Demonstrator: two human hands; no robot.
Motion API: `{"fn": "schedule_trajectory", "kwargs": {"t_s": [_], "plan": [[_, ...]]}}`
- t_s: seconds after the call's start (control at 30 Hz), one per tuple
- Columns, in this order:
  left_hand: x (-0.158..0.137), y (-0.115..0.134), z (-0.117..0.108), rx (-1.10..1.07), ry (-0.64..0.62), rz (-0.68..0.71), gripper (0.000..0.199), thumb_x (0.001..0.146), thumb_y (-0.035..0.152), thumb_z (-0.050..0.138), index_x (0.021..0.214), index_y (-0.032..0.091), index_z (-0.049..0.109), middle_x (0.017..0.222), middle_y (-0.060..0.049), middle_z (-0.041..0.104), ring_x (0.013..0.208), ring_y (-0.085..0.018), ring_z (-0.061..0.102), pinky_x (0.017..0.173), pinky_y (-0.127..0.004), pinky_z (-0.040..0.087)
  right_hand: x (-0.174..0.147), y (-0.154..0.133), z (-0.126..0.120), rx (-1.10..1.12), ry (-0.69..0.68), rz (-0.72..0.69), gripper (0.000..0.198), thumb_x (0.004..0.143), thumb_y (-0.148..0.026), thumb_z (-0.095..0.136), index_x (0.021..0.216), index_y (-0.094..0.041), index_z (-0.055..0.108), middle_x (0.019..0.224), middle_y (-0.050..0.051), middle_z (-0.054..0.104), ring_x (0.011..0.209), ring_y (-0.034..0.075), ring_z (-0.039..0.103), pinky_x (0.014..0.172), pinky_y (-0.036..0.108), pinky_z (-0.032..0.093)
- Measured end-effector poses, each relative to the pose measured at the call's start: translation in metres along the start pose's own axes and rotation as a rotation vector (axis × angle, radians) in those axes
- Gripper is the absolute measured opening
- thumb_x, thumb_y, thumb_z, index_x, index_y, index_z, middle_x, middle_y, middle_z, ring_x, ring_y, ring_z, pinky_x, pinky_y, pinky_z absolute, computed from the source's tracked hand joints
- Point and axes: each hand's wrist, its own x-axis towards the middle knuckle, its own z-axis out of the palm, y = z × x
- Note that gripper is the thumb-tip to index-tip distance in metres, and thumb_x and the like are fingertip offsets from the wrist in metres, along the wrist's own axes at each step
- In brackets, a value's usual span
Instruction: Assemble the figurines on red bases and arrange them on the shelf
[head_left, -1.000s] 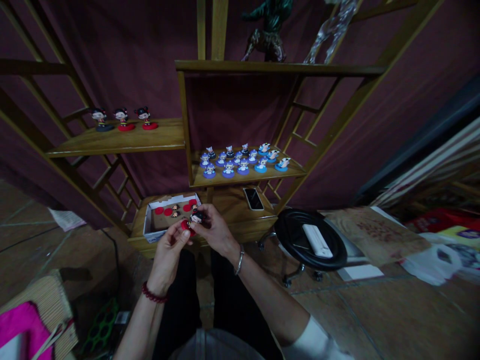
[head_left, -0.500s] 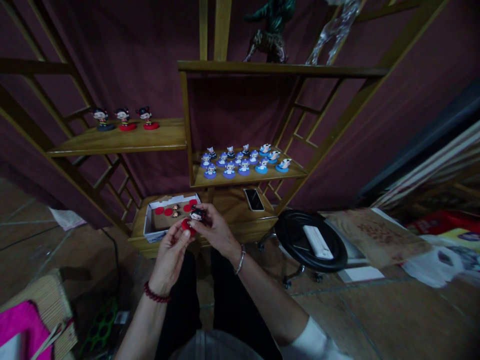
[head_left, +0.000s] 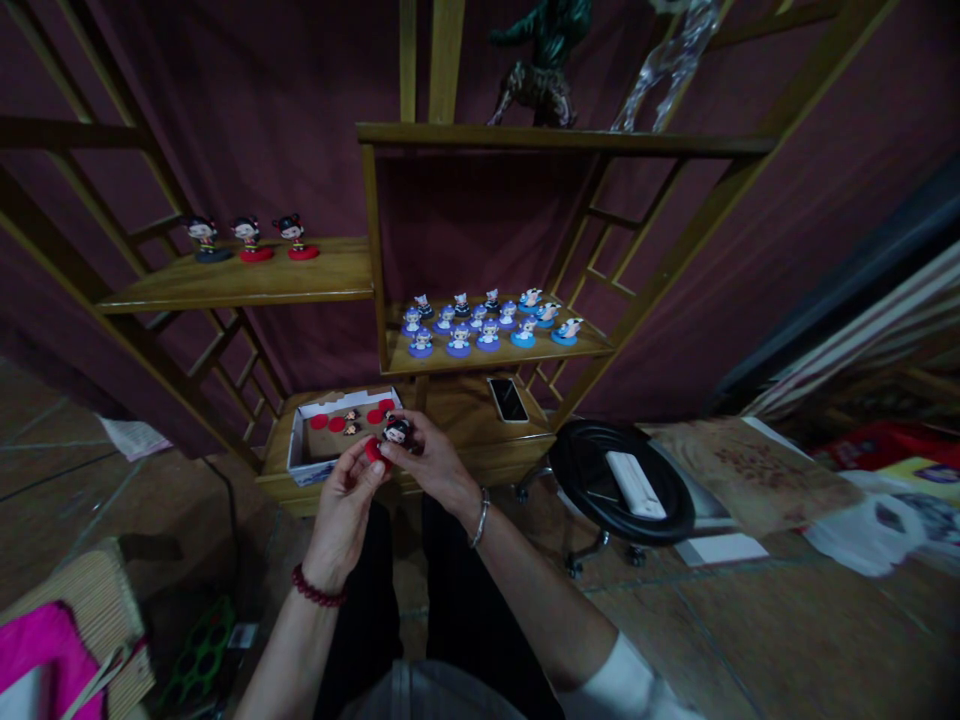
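Between my two hands, just in front of the low shelf, is a small black-haired figurine [head_left: 396, 431] with a round red base [head_left: 375, 450]. My left hand [head_left: 351, 492] pinches the red base between thumb and fingers. My right hand [head_left: 433, 462] grips the figurine's upper part; fingers hide much of its body. Behind them a shallow white cardboard box [head_left: 300, 440] holds several red discs [head_left: 337, 424] and small figurine parts [head_left: 351, 429]. Three similar figurines [head_left: 293, 235] on round bases stand on the left shelf.
Several purple and blue figurines [head_left: 459, 338] fill the middle shelf [head_left: 487, 362]. A phone [head_left: 508, 399] lies on the lower shelf. To my right is a black wheeled stool [head_left: 570, 470] bearing a white box [head_left: 636, 485]. Statues [head_left: 541, 70] stand on the upper shelf.
Both hands stay in nearly the same place, still holding the figurine and its base. The figurine's head has tilted slightly and shifted a little to the right.
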Motion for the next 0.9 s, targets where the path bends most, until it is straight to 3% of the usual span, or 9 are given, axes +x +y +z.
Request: {"fn": "schedule_trajectory", "kwargs": {"t_s": [0.33, 0.9], "plan": [[0.000, -0.001, 0.000, 0.043, 0.031, 0.017, 0.038, 0.062, 0.022, 0.070, 0.098, 0.019, 0.060, 0.098, -0.004, 0.061, 0.087, -0.013, 0.056, 0.073, -0.024, 0.045, 0.001, 0.004, -0.001, 0.000, -0.022, -0.018, 0.034, 0.069, -0.029, 0.061, 0.102, -0.023, 0.056, 0.088, -0.001, 0.061, 0.081, 0.014, 0.057, 0.076, 0.029, 0.045], [-0.001, 0.003, 0.001, -0.006, 0.004, -0.020, 0.036, 0.063, 0.021, 0.070, 0.097, 0.018, 0.060, 0.097, -0.003, 0.062, 0.085, -0.011, 0.056, 0.072, -0.022, 0.045, -0.001, -0.006, -0.003, 0.008, -0.054, -0.030, 0.031, 0.072, -0.029, 0.059, 0.102, -0.021, 0.055, 0.091, 0.000, 0.061, 0.084, 0.014, 0.057, 0.079, 0.028, 0.045]]}}
